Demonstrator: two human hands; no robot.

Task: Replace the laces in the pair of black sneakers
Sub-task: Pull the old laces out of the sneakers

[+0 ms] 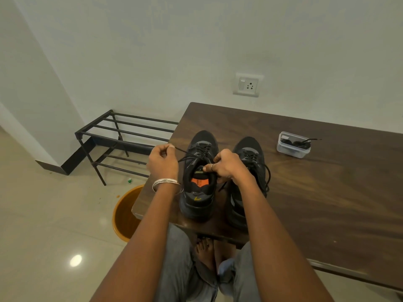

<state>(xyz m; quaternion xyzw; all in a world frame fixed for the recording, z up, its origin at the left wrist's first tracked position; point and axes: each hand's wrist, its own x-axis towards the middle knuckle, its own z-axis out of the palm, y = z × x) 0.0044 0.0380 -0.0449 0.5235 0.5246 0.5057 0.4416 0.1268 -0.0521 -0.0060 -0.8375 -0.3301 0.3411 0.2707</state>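
Pale walls (152, 51), switch-and-socket plate (247, 85) above dark wood counter (316, 192). Black metal rack (122, 138) against wall. Glossy cream floor tiles (43, 214) with light glare. Orange bucket (124, 216) beside counter.

Looks like a room in a home: plain white walls with a white wall switch and socket plate (248, 84), glossy beige tiled floor (43, 214), low black metal-bar shoe rack (122, 136), orange plastic bucket (124, 216), dark wood-grain table (316, 192).
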